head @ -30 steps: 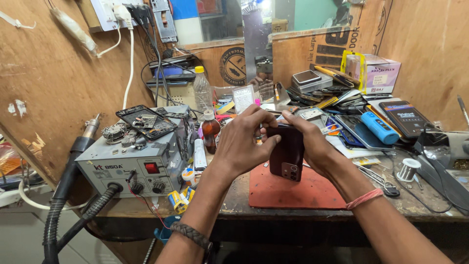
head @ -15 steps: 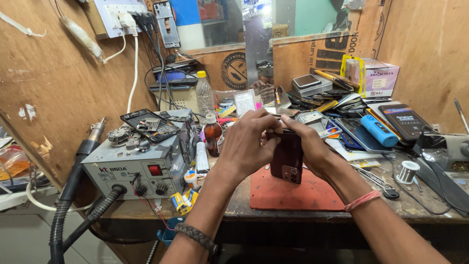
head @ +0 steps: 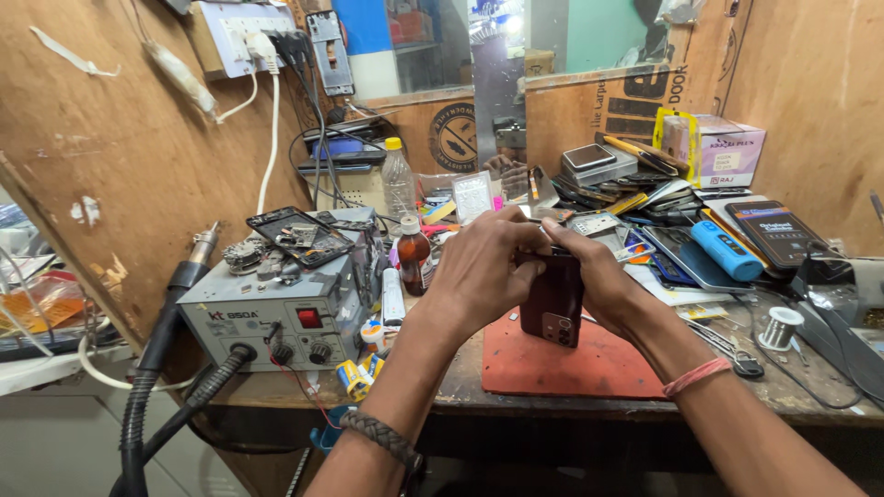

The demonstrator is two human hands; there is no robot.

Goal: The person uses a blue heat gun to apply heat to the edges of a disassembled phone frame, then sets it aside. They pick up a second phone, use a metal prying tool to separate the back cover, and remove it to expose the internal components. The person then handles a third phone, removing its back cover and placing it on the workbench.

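Note:
Both my hands hold a dark red phone (head: 552, 302) upright above a red work mat (head: 571, 364), its back with the camera facing me. My left hand (head: 483, 271) grips the phone's left side and top edge. My right hand (head: 594, 276) grips the right side, fingers curled over the top. The upper part of the phone is hidden by my fingers. A braided band sits on my left wrist and a pink one on my right.
A grey hot-air rework station (head: 276, 308) with a black hose (head: 152, 387) stands at the left, phone parts on top. A brown bottle (head: 413, 258), a clear bottle (head: 399, 179), a blue cylinder (head: 727, 248), a solder spool (head: 781, 327) and piles of phones crowd the bench.
My hands and the phone have stayed in nearly the same grip. The view has shifted slightly, with the bench sitting a little lower and to the right in the frame.

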